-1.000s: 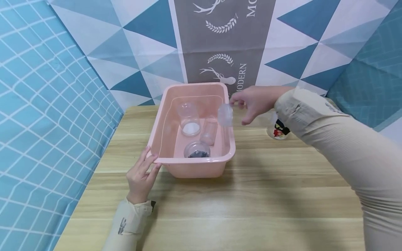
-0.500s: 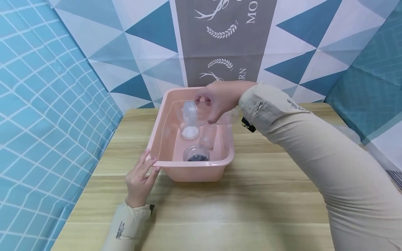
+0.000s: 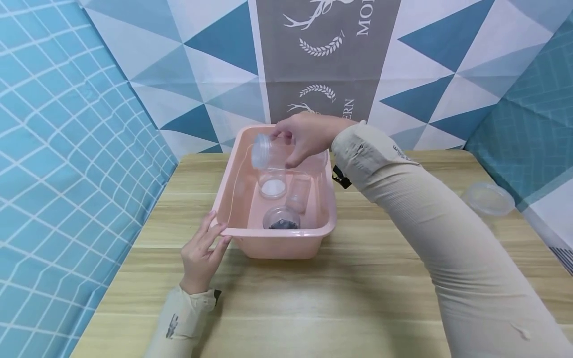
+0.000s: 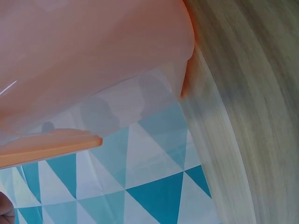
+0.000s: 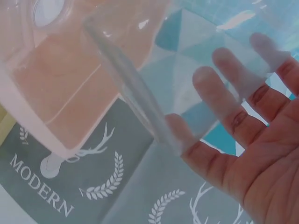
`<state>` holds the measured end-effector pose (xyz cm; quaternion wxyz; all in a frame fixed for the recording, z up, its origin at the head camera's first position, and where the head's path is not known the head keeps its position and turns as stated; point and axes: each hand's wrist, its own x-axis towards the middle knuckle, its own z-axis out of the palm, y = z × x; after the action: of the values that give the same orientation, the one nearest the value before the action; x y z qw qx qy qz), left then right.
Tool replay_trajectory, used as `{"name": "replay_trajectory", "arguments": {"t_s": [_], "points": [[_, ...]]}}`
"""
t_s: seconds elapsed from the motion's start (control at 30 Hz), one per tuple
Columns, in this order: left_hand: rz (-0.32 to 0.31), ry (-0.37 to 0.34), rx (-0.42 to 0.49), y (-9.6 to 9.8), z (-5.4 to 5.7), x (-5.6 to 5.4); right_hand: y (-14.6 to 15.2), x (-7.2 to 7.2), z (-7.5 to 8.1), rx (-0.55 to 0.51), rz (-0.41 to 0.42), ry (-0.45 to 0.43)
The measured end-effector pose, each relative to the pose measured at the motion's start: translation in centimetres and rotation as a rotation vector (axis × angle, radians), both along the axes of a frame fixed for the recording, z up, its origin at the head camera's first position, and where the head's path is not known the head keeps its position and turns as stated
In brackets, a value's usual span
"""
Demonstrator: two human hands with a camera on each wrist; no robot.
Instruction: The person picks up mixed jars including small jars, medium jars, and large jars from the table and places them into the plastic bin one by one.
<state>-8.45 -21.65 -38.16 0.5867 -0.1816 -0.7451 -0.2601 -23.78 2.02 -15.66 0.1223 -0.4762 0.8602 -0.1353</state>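
Note:
A pink plastic tub stands on the wooden table. At its near left corner my left hand holds the rim, fingers over the edge and thumb below it; in the left wrist view a single fingertip shows at the border. Over the tub's far part, my right hand grips a clear plastic jar, tilted on its side with a frosted, ribbed end pointing left. In the right wrist view my fingers show through its clear wall. Inside the tub are a clear jar with a white base and other clear containers.
A round clear container with something dark sits at the tub's near end. On the table's right lies a round clear plastic piece. Patterned cloth hangs close behind, and blue checked cloth borders the left.
My right hand has carried the clear jar leftward from the tub's right rim to over its inside, turning it onto its side. The left hand stays on the rim.

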Motion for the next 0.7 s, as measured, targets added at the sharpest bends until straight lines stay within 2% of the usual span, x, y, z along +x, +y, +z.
{"name": "replay_trajectory", "arguments": {"t_s": [0.13,0.33,0.47,0.7], "points": [[0.003,0.011,-0.006,-0.1,0.1,0.0,-0.6,0.0,-0.5,0.011,-0.003,0.003],[-0.005,0.013,-0.01,0.0,0.1,0.2,-1.1,-0.5,-3.0,-0.049,0.028,-0.067],[-0.015,0.006,-0.006,0.0,0.1,0.3,-1.5,-0.8,-4.6,-0.045,0.035,-0.119],[-0.015,0.013,-0.004,0.1,0.2,0.3,-1.9,-1.1,-6.2,-0.061,0.039,-0.148]]}}
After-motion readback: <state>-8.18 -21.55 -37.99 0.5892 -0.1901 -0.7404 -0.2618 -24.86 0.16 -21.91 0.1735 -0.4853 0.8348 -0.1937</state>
